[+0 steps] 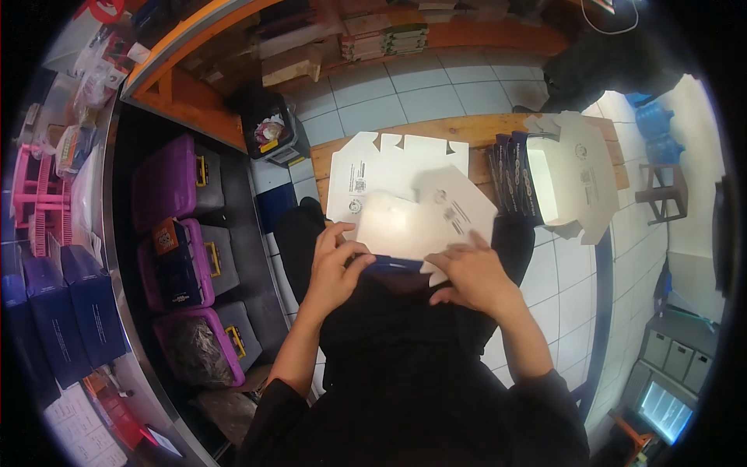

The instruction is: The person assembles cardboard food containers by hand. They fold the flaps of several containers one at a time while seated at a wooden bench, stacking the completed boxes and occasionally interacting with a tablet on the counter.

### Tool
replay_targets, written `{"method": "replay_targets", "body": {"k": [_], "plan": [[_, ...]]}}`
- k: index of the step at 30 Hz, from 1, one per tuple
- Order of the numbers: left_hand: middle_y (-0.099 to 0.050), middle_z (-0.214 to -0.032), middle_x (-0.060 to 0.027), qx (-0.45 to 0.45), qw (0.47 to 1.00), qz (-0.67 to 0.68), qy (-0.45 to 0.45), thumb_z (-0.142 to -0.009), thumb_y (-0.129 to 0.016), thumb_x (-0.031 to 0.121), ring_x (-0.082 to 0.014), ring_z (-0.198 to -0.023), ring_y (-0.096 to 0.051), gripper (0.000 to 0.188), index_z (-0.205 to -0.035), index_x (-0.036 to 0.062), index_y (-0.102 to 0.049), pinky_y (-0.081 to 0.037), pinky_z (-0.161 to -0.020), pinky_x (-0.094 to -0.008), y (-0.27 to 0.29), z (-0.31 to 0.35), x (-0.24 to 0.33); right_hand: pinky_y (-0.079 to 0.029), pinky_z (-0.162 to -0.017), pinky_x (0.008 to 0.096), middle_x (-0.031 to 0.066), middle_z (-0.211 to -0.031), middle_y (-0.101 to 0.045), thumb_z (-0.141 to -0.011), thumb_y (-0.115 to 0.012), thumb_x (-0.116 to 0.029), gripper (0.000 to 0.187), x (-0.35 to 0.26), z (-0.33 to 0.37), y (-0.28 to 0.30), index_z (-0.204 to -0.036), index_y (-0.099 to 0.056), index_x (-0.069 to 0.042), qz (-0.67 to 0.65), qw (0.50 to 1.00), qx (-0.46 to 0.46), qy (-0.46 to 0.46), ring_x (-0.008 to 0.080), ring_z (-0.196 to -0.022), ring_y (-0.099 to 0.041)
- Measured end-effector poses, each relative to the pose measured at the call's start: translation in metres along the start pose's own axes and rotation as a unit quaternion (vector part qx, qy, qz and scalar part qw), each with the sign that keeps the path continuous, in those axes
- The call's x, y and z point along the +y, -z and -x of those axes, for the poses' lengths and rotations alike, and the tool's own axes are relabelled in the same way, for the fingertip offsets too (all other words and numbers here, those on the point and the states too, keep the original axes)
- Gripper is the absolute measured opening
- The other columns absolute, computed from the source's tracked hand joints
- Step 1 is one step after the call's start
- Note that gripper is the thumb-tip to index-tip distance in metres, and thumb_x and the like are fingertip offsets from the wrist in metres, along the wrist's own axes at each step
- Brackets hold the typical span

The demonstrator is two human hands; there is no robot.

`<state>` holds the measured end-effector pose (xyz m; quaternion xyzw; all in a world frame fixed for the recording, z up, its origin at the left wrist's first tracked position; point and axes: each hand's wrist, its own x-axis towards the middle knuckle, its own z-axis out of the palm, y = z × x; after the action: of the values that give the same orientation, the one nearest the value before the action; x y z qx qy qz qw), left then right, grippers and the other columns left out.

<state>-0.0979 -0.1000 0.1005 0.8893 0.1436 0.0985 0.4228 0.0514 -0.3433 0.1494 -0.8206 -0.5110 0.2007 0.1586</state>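
Observation:
A partly folded cardboard box (389, 226), white inside and dark blue outside, lies over my lap at the near edge of a wooden bench. My left hand (336, 261) grips its near left corner, fingers bent over the edge and thumb by the blue side. At the near right corner, my right hand (471, 272) has its fingers curled around a small white flap (434, 274). Part of the near wall is hidden by my fingers. Behind it, a flat white cardboard sheet (424, 152) with notched edges and small print rests on the bench.
Right of it, folded blue boxes (513, 177) stand in a row beside an open white box (548, 183). The wooden bench (331, 148) runs across. To the left are purple-lidded bins (165, 180), a black bin (272, 128) and blue boxes (58, 319) on a shelf. A stool (661, 191) stands right.

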Motion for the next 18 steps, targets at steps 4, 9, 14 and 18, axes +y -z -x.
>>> {"method": "replay_targets", "body": {"k": [4, 9, 14, 18], "plan": [[-0.06, -0.129, -0.0166, 0.101, 0.992, -0.028, 0.064, -0.085, -0.08, 0.02, -0.0369, -0.12, -0.054, 0.018, -0.093, 0.0048, -0.073, -0.042, -0.103, -0.0444, -0.008, -0.003, -0.009, -0.035, -0.116, 0.0575, 0.0007, -0.088, -0.075, -0.079, -0.081, -0.025, 0.018, 0.008, -0.001, -0.001, -0.095, -0.077, -0.018, 0.11, 0.989, 0.096, -0.002, 0.0223, -0.11, -0.068], [-0.06, -0.127, -0.0173, 0.152, 0.985, -0.08, 0.019, -0.088, -0.077, 0.019, -0.0409, -0.125, -0.051, 0.016, -0.091, 0.0042, -0.071, -0.038, -0.106, -0.0502, -0.022, 0.001, 0.007, -0.034, -0.115, 0.0604, 0.0001, -0.083, -0.074, -0.079, -0.08, -0.019, 0.008, -0.012, -0.016, 0.003, -0.085, -0.077, -0.016, 0.098, 0.969, 0.225, -0.001, 0.0203, -0.101, -0.068], [-0.06, -0.128, -0.0155, 0.12, 0.986, -0.097, -0.07, -0.083, -0.078, 0.012, -0.0415, -0.132, -0.047, 0.012, -0.088, 0.0046, -0.07, -0.034, -0.111, -0.0544, -0.025, 0.001, 0.053, -0.034, -0.115, 0.0626, 0.0018, -0.07, -0.066, -0.078, -0.069, -0.015, 0.005, -0.015, -0.02, -0.009, -0.078, -0.073, -0.012, 0.175, 0.944, 0.278, -0.015, 0.0234, -0.085, -0.064], [-0.06, -0.127, -0.0153, 0.078, 0.99, -0.077, -0.092, -0.082, -0.078, 0.009, -0.0416, -0.132, -0.047, 0.011, -0.087, 0.0048, -0.069, -0.035, -0.112, -0.0539, -0.031, 0.001, 0.063, -0.035, -0.115, 0.0615, 0.0037, -0.068, -0.063, -0.08, -0.065, -0.019, 0.011, -0.027, -0.01, -0.014, -0.076, -0.071, -0.011, 0.204, 0.954, 0.218, 0.031, 0.0235, -0.089, -0.063]]}}
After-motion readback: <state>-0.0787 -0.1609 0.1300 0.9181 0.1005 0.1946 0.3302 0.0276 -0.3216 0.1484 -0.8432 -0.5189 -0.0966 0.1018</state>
